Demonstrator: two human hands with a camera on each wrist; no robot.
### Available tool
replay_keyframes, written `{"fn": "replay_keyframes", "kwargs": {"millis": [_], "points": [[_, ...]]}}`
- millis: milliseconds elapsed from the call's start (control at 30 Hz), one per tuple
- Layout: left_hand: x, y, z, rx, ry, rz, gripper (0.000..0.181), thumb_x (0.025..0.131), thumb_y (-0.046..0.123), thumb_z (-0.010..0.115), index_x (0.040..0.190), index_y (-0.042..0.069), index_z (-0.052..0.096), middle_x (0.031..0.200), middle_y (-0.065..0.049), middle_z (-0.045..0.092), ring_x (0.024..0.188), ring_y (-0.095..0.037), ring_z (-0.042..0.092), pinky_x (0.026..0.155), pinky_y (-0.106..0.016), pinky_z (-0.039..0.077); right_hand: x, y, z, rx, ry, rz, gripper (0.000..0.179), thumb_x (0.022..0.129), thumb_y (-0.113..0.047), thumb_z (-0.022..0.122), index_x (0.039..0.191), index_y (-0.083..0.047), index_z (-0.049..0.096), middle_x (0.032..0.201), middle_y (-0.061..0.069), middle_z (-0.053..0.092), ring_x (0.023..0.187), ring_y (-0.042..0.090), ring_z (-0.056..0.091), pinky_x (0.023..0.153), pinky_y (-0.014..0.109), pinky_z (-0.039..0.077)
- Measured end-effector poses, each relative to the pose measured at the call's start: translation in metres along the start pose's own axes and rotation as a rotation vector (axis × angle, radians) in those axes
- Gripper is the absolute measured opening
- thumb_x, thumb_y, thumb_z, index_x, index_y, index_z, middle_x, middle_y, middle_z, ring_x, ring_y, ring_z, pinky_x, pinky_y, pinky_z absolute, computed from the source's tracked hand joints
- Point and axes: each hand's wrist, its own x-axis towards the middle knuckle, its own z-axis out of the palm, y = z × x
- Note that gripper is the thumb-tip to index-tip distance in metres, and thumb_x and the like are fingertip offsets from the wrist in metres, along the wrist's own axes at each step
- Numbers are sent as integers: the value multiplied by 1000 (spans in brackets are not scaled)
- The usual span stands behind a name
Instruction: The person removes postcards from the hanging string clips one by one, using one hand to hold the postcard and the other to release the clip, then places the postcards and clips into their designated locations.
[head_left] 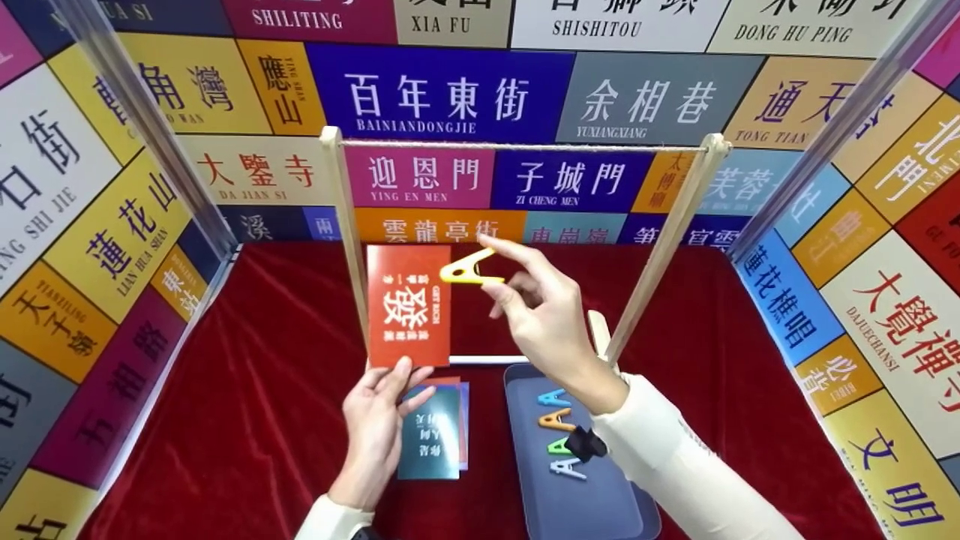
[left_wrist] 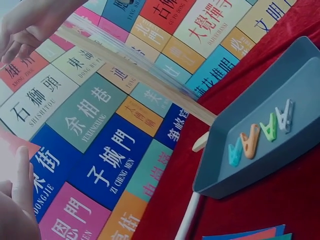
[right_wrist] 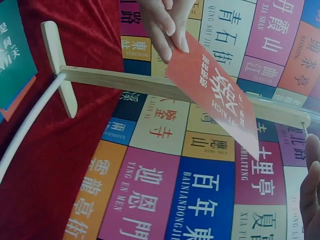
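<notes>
My left hand holds a red card with white characters by its lower edge, thumb in front. The card stands upright before the left side of a wooden frame. My right hand pinches a yellow clothespin by its two spread legs. The clothespin's other end is at the card's upper right edge; whether it touches is hard to tell. In the right wrist view the card tilts from the left hand, and fingers of the right hand show at the right edge.
A string spans the frame's top. A white bar runs low across it. A grey tray at right holds several clothespins. Stacked cards lie on the red cloth. Printed panels surround the cloth.
</notes>
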Motion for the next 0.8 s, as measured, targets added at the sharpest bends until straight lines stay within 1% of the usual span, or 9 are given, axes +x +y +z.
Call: {"fn": "replay_keyframes", "kwargs": {"millis": [100, 233, 400, 567, 633, 667, 700, 733, 800], "points": [[-3, -4, -4, 17, 4, -11, 13, 96, 9, 66, 89, 1, 59, 91, -9, 77, 83, -21, 77, 75, -40, 66, -7, 4, -2, -14, 5, 14, 41, 92, -6, 70, 132, -4, 61, 75, 7, 71, 56, 15, 63, 46, 20, 49], [-6, -8, -8, 29, 13, -13, 13, 96, 10, 68, 95, -1, 61, 92, -9, 77, 84, -21, 77, 76, -40, 66, -19, 8, -6, -30, 12, 34, 44, 91, -2, 70, 133, -5, 61, 74, 5, 72, 56, 12, 63, 44, 19, 46], [-9, -11, -13, 36, 25, -18, 12, 95, 10, 68, 94, -1, 63, 91, -8, 77, 83, -20, 77, 77, -41, 66, -32, 12, -12, -55, 23, 17, 46, 88, 3, 71, 133, -4, 61, 87, 6, 77, 53, 13, 64, 41, 16, 43], [-13, -15, -20, 56, 41, -26, 13, 95, 11, 68, 90, 1, 63, 90, -8, 76, 83, -20, 77, 77, -40, 66, -45, 16, -15, -33, 10, 36, 45, 89, 5, 69, 133, 0, 59, 118, 12, 73, 54, 15, 65, 40, 18, 44], [-15, -18, -23, 66, 45, -34, 13, 95, 11, 68, 90, 1, 63, 90, -8, 76, 83, -19, 77, 78, -41, 66, -51, 17, -15, -58, 19, 48, 45, 90, 3, 69, 134, -2, 59, 129, 12, 69, 56, 13, 65, 68, 15, 52], [-16, -19, -24, 68, 49, -39, 13, 95, 11, 68, 91, 0, 63, 91, -8, 76, 83, -19, 77, 79, -41, 65, -54, 18, -15, -67, 24, 51, 46, 90, 3, 69, 135, -2, 59, 130, 11, 68, 57, 12, 66, 91, 22, 50], [-16, -21, -25, 73, 53, -43, 13, 95, 12, 68, 92, 0, 63, 91, -8, 76, 83, -19, 77, 80, -42, 65, -57, 18, -15, -91, 33, 53, 46, 90, 2, 70, 134, -3, 60, 129, 9, 69, 57, 10, 66, 109, 34, 39], [-17, -23, -27, 78, 56, -49, 14, 95, 12, 68, 94, -1, 63, 92, -8, 77, 84, -19, 77, 80, -42, 65, -61, 18, -15, -109, 41, 54, 46, 89, 1, 71, 134, -4, 60, 130, 8, 69, 57, 9, 66, 118, 43, 26], [-18, -26, -30, 90, 69, -60, 16, 95, 13, 69, 97, -2, 63, 93, -9, 76, 84, -19, 77, 81, -42, 65, -68, 19, -15, -114, 47, 60, 47, 89, 2, 71, 134, -3, 60, 130, 10, 69, 57, 9, 66, 120, 41, 23]]}}
